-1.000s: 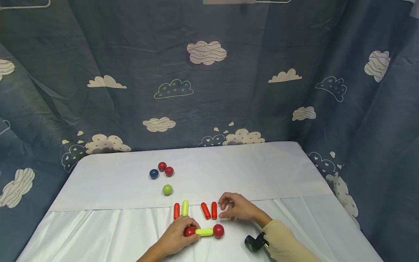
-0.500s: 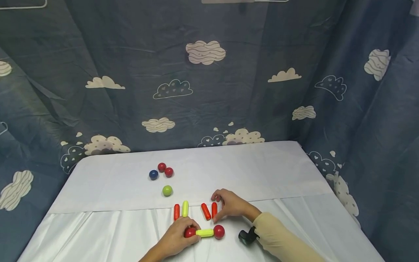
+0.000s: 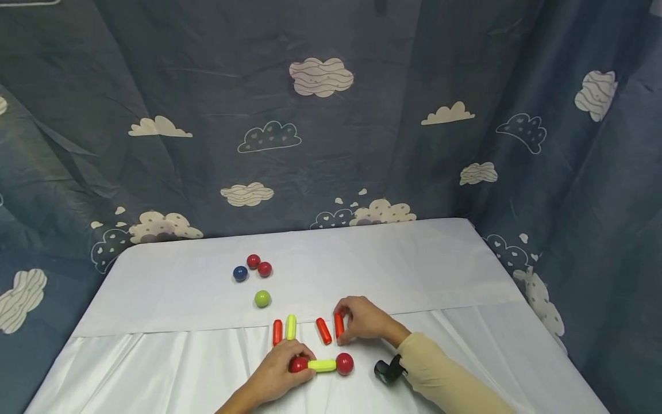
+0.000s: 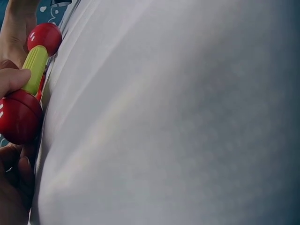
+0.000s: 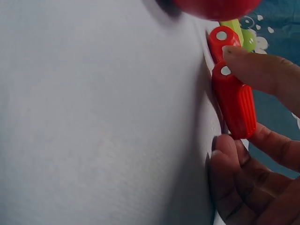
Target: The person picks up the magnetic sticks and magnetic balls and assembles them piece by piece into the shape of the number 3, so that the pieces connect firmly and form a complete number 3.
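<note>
My left hand (image 3: pixel 279 371) holds the left red ball (image 3: pixel 297 364) of a joined piece. A yellow ribbed magnetic stick (image 3: pixel 323 365) links that ball to a second red ball (image 3: pixel 345 363). In the left wrist view the thumb lies where the yellow stick (image 4: pixel 35 69) meets the near red ball (image 4: pixel 19 117). Up and right of the piece, my right hand (image 3: pixel 366 319) pinches a red magnetic stick (image 3: pixel 338 325) between thumb and fingers. A silvery disc shows at the end of this red stick (image 5: pixel 236 105) in the right wrist view.
Another red stick (image 3: pixel 323 331) lies left of the right hand. Beyond the left hand are a red stick (image 3: pixel 277 332) and a yellow stick (image 3: pixel 291 327). Farther back sit a green ball (image 3: pixel 262 298), a blue ball (image 3: pixel 240 273) and two red balls (image 3: pixel 265 269) on the white cloth (image 3: pixel 414 276).
My right hand has moved left onto the rightmost red stick and now pinches it, tilting it slightly. The left hand keeps its hold on the joined piece.
</note>
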A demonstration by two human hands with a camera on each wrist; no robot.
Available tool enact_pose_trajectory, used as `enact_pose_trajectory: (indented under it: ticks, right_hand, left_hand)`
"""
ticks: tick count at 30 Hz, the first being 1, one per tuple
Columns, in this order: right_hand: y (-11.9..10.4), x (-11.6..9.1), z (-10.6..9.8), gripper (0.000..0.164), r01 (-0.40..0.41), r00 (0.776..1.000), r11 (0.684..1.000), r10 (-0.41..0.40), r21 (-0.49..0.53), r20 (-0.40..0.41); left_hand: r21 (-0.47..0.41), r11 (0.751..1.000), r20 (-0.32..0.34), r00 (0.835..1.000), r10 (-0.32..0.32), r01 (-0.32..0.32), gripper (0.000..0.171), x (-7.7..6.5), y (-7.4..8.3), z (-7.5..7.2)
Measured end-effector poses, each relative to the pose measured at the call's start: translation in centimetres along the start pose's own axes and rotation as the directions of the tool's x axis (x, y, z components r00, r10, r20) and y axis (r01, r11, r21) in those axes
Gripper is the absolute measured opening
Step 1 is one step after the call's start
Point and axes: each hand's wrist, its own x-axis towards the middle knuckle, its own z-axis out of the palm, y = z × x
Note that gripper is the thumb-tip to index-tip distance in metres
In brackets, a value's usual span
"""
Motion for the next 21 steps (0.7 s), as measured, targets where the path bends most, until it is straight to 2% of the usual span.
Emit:
enact_pose_trajectory:
  ticks: [9, 14, 21]
  right_hand:
    - [0.47, -0.2, -0.11, 0.053, -0.013, 1.0, 0.979, 0.012, 0.205, 0.007]
    - [0.59, -0.32, 0.09, 0.053, -0.038, 0.999, 0.95, 0.039, 0.31, 0.001]
    - [0.88, -0.3, 0.49, 0.036, -0.084, 0.993, 0.891, 0.114, 0.445, -0.041]
  left_hand:
    - [-0.012, 1.0, -0.013, 1.0, 0.014, -0.014, 0.018, -0.12, 0.19, -0.18]
    - [-0.006, 1.0, -0.008, 1.0, 0.004, -0.004, 0.018, -0.02, 0.06, -0.12]
    - [-0.004, 1.0, 0.001, 1.0, 0.002, -0.002, 0.019, 0.16, -0.16, -0.09]
